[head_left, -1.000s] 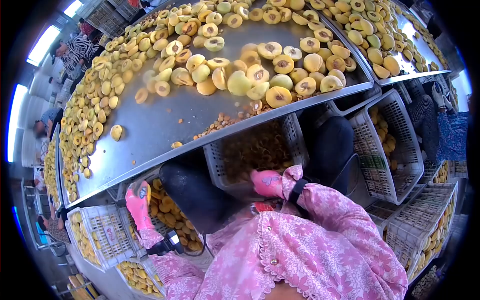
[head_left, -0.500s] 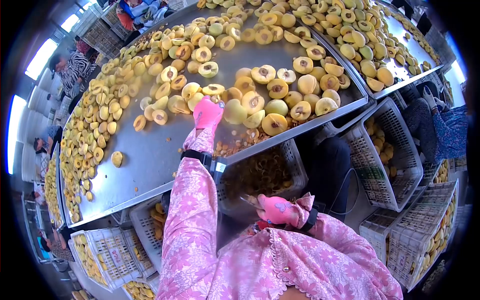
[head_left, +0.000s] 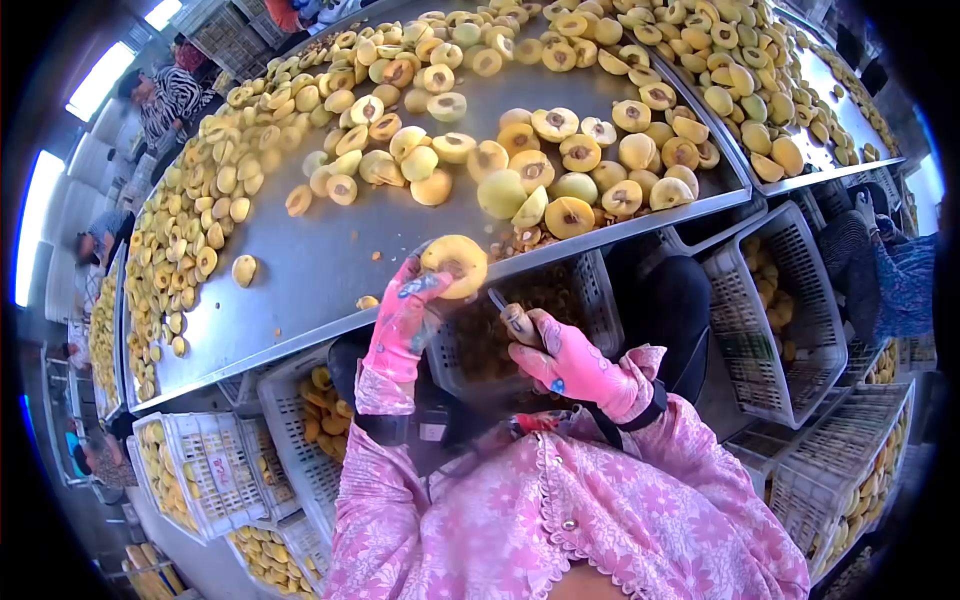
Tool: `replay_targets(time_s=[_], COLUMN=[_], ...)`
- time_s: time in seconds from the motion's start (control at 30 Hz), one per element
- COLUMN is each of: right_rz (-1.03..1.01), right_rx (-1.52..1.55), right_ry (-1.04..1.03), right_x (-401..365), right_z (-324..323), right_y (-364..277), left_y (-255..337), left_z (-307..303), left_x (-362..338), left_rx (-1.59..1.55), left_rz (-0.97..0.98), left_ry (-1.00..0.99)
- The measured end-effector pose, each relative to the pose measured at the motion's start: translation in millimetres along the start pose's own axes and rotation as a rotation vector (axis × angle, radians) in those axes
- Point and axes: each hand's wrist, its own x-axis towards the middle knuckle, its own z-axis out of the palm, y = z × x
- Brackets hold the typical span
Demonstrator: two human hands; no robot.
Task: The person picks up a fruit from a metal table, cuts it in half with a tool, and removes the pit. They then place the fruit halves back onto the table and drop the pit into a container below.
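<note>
My left hand (head_left: 400,318), in a pink glove, is closed on a yellow peach half (head_left: 462,262) whose cut face with its brown centre shows. It holds the fruit just off the front edge of the metal table (head_left: 300,285). Lower and to the right, my right hand (head_left: 575,372), also in a pink glove, grips a small knife (head_left: 520,326) by its pale wooden handle. The short blade points up and left toward the peach half but is apart from it. Below both hands stands a crate (head_left: 600,310) with brownish pieces in it.
Many peach halves (head_left: 570,215) lie spread over the table, with pit scraps near its raised front rim. Crates of fruit stand at right (head_left: 810,370) and at left (head_left: 205,485). A person in blue (head_left: 905,285) sits at right; other people are at far left.
My left hand has come back from the fruit on the table toward my body and now holds a peach half. My right hand has risen with the knife, closer to the left.
</note>
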Motion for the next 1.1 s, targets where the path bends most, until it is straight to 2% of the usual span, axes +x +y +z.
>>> replay_targets(time_s=[0.13,0.2,0.23,0.3,0.43,0.47,0.57,0.6,0.7,0.8,0.9,1.0,1.1], right_rz=[0.045,-0.027,0.017,-0.064,-0.424,-0.377,-0.557,-0.429,-0.282,-0.145,-0.119,-0.202,-0.058], right_rx=[0.164,0.241,0.249,0.18,-0.266,-0.401,-0.502,-0.458,-0.288,-0.185,0.076,0.116,0.138], right_ry=[0.14,0.277,0.286,0.326,0.333,0.286,0.139,0.034,-0.007,-0.002,0.047,0.114,0.081], right_x=[-2,0,-2,1,10,5,21,18,17,16,21,25,24], right_z=[7,7,2,-5,-19,-21,-25,-26,-25,-24,-24,-20,-20], right_y=[-9,-7,-12,-12,-21,-35,-17,-21,-15,-14,5,12,8], left_y=[-10,-13,-14,-12,-10,-12,-11,-11,-12,-28,-32,-58,-83], left_z=[11,20,24,30,36,36,40,40,39,35,43,44,37], left_x=[-22,-31,-36,-45,-53,-54,-55,-56,-54,-52,-58,-62,-54], left_rx=[0.14,0.217,0.255,0.394,0.541,0.544,0.633,0.676,0.667,0.547,0.309,0.089,-0.012], left_rz=[-0.024,0.031,0.058,0.044,-0.017,-0.029,-0.15,-0.205,-0.236,-0.175,-0.233,-0.092,0.042], left_ry=[-0.005,-0.008,-0.007,0.018,-0.032,-0.044,-0.082,-0.094,-0.133,-0.085,-0.005,0.043,0.086])
